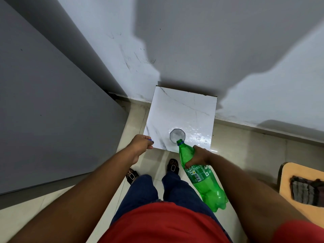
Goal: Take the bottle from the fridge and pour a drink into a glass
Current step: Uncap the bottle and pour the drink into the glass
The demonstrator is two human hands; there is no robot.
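Note:
A green plastic bottle [198, 174] is tilted with its open neck over the rim of a clear faceted glass [177, 135]. The glass stands near the front edge of a small white marble-look table [177, 109]. My right hand [199, 157] grips the bottle around its upper body, just above the label. My left hand [142, 144] hovers at the table's front left corner, closed on a small blue bottle cap [149, 139] that peeks out between the fingers. Whether liquid is flowing I cannot tell.
A tall grey fridge side [43, 102] fills the left. A white wall [192, 50] stands behind the table. A wooden chair seat [287, 181] with a dark cloth [306, 192] is at the right. My feet in sandals stand on the beige tiled floor [245, 155].

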